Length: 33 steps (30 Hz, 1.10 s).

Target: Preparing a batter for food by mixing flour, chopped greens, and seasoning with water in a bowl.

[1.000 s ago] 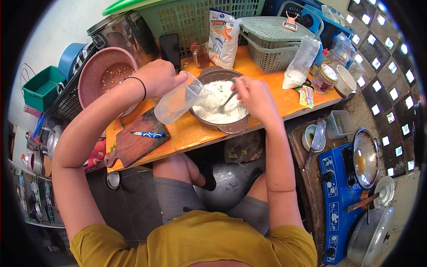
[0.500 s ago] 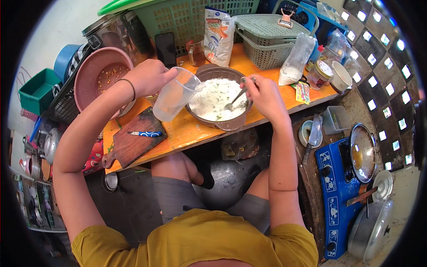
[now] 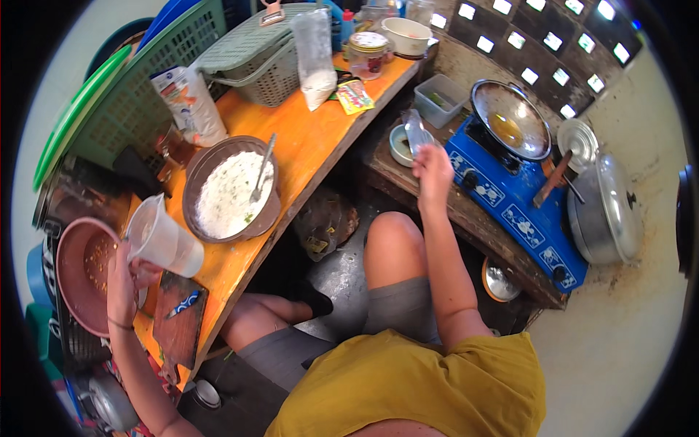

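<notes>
My left hand [image 3: 124, 290] is closed on a clear plastic jug [image 3: 169, 240], tilted over the table's left side beside the brown bowl. White flour [image 3: 231, 197] flecked with green bits fills that bowl [image 3: 195, 218]. A metal spoon [image 3: 263, 169] leans in it, untouched by either hand. Over the low side bench, my right hand [image 3: 435, 175] is closed around the handle end of a broad-bladed knife [image 3: 415, 132]. Its blade lies over a small pale bowl [image 3: 400, 149], and my fingers hide the handle.
A cutting board [image 3: 178, 331] carries a small blue-handled knife [image 3: 183, 304]. Beside it stands a pink colander [image 3: 69, 255]. On the right, a blue gas stove [image 3: 502, 207] bears a wok holding some oil [image 3: 535, 131]. A clear container [image 3: 441, 102] stands near the stove.
My right hand has let go of the spoon and moved right to the knife. My left hand has drawn the jug back from over the bowl. The view has swung right.
</notes>
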Tool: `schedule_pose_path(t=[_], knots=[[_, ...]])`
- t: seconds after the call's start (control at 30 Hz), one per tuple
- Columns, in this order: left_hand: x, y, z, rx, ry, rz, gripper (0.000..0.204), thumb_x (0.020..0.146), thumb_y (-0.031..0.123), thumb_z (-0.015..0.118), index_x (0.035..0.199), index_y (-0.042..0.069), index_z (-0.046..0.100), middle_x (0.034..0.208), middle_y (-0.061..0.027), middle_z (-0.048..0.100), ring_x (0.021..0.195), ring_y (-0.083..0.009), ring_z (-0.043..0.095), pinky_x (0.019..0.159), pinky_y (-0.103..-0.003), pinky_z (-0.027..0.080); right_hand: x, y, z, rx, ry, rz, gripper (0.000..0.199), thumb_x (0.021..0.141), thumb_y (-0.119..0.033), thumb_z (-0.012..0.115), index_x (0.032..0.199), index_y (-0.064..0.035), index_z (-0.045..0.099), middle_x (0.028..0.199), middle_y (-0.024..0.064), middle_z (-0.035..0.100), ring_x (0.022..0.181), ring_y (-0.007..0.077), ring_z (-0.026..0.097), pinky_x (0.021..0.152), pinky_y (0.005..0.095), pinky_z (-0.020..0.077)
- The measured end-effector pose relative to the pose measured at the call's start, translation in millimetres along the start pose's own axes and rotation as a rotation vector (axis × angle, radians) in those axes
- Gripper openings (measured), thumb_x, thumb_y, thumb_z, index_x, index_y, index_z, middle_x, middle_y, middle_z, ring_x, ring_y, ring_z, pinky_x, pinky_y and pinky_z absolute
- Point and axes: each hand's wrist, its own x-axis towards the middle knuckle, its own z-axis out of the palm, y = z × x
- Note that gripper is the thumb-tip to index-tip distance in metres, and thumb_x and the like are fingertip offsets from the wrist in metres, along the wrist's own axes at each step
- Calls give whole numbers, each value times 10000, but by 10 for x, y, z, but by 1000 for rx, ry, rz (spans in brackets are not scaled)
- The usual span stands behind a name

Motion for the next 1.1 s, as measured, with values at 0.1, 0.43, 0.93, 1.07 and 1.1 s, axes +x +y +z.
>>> schedule_pose_path(t=[0.1,0.43,0.93,1.07,1.1], knots=[[-7,-220,-152,-91,-16,9,454,1048,448,455,1123,19,586,812,-12,601,790,-174,692,598,-249,572,141,515,-1028,352,472,208,348,990,-338,597,1188,-57,537,894,75,595,771,180,603,638,306,497],[-132,-293,-239,-93,-24,68,470,1051,424,448,1089,-19,602,869,-66,637,803,-203,705,665,-268,596,765,1047,-1679,773,686,352,678,932,-354,736,1324,97,415,1232,205,542,1112,290,615,917,403,616],[-89,-448,-372,-40,-22,31,488,1024,442,499,1077,-22,641,879,-95,672,781,-197,696,660,-273,589,909,1095,-1423,425,902,259,418,941,-312,721,1084,57,585,957,167,669,736,226,685,636,271,603],[-53,-404,-333,-60,-44,36,476,1031,440,495,1073,-12,637,866,-71,652,812,-188,693,687,-274,589,902,1087,-1458,-270,999,171,542,869,-311,765,1147,85,522,1030,246,684,880,347,699,758,407,573],[-57,-437,-365,-62,-37,21,476,1031,440,495,1073,-12,637,866,-71,652,812,-188,693,687,-274,589,876,1090,-1401,-626,1101,114,587,853,-322,766,1168,91,494,1050,268,685,967,407,691,833,466,557]])
